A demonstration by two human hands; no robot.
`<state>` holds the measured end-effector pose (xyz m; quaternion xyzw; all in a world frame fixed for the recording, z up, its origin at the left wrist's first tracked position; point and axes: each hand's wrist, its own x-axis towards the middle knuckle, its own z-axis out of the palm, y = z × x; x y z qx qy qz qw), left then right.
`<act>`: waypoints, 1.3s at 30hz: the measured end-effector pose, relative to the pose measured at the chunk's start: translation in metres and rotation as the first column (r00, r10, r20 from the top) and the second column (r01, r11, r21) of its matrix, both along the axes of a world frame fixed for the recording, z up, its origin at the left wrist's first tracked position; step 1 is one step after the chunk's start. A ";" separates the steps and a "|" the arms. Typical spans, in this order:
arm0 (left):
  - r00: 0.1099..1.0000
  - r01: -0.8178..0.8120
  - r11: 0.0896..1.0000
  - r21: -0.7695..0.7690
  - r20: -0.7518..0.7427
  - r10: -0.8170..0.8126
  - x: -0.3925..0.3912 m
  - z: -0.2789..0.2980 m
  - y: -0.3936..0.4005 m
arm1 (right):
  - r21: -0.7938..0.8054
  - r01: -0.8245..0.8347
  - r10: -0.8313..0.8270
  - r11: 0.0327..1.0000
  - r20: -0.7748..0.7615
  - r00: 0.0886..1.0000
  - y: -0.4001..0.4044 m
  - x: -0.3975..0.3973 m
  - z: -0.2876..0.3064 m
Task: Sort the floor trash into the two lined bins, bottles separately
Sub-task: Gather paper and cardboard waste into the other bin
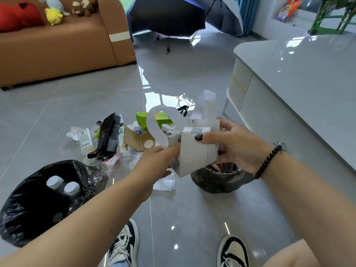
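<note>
Both hands hold a bundle of long white paper receipts [194, 149] above the right black-lined bin [221, 180]. My left hand [156, 162] grips the bundle's lower left; my right hand [231, 143] pinches it from the right with the thumb on top. A curled strip loops up to the left. The left black-lined bin [28, 205] holds two capped bottles [63, 185]. Behind the hands lies the floor trash pile [119, 137]: a black pouch, cardboard piece, green carton, clear bottles and wrappers.
A brown sofa [57, 49] with plush toys stands at the back left. An open dark umbrella [169, 16] lies on the floor behind. A grey-topped table [300, 78] fills the right. My shoes [125, 245] are at the bottom. A clear plastic bag [165, 182] lies between the bins.
</note>
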<state>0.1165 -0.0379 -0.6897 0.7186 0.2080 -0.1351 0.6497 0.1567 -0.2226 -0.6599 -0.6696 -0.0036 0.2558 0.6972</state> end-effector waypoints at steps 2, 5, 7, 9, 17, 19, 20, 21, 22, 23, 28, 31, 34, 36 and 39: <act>0.999 0.006 0.999 0.043 -0.052 -0.003 0.002 -0.005 -0.002 | -0.141 0.140 -0.127 0.980 0.095 0.987 -0.010 0.020 -0.005; 0.992 0.018 0.997 0.078 -0.124 -0.008 0.003 -0.011 -0.001 | -0.378 0.398 -0.271 0.836 0.346 0.898 -0.030 0.050 -0.021; 0.987 0.042 0.995 0.096 -0.158 -0.027 0.003 -0.014 0.000 | -0.562 0.433 -0.224 0.705 0.404 0.887 -0.039 0.065 -0.043; 0.982 0.056 0.994 0.090 -0.184 -0.039 0.003 -0.016 0.000 | -0.689 0.341 -0.161 0.639 0.313 0.936 -0.041 0.074 -0.073; 0.984 0.019 0.999 0.032 -0.175 -0.013 0.012 -0.015 0.001 | -0.783 0.182 -0.114 0.594 0.142 0.983 -0.011 0.112 -0.151; 0.986 0.009 1.000 0.020 -0.167 -0.005 0.014 -0.013 0.000 | -0.809 0.131 -0.107 0.573 0.085 0.991 -0.004 0.115 -0.175; 0.986 0.005 1.000 0.015 -0.165 -0.003 0.015 -0.012 0.001 | -0.829 0.087 -0.080 0.552 0.051 0.995 -0.002 0.114 -0.188; 0.986 0.007 1.000 0.013 -0.164 -0.005 0.015 -0.013 0.001 | -0.857 0.028 -0.041 0.514 0.009 0.999 0.000 0.113 -0.200; 0.987 0.010 1.000 0.014 -0.163 -0.008 0.015 -0.012 0.002 | -0.893 -0.042 0.002 0.449 -0.046 0.999 0.000 0.112 -0.208; 0.986 0.014 1.000 0.017 -0.166 -0.011 0.014 -0.013 0.003 | -0.926 -0.108 0.043 0.363 -0.099 0.994 -0.001 0.112 -0.217; 0.985 -0.002 1.000 0.019 -0.171 0.005 0.011 -0.012 0.010 | -0.980 -0.186 0.177 0.074 -0.171 0.969 -0.015 0.115 -0.214; 0.987 -0.008 1.000 0.015 -0.158 0.010 0.009 -0.008 0.009 | -0.993 0.033 0.229 0.115 0.059 0.972 -0.028 0.121 -0.197; 0.990 0.003 1.000 0.013 -0.142 -0.001 0.006 -0.006 0.008 | -0.999 -0.034 0.324 0.029 -0.023 0.946 -0.032 0.124 -0.188; 0.990 0.011 1.000 0.027 -0.142 -0.007 0.003 -0.006 0.010 | -0.990 -0.137 0.305 -0.033 -0.140 0.942 -0.031 0.124 -0.180; 0.990 -0.001 0.999 0.051 -0.141 0.008 -0.003 -0.005 0.017 | -0.997 -0.073 0.334 0.024 -0.061 0.941 -0.027 0.126 -0.156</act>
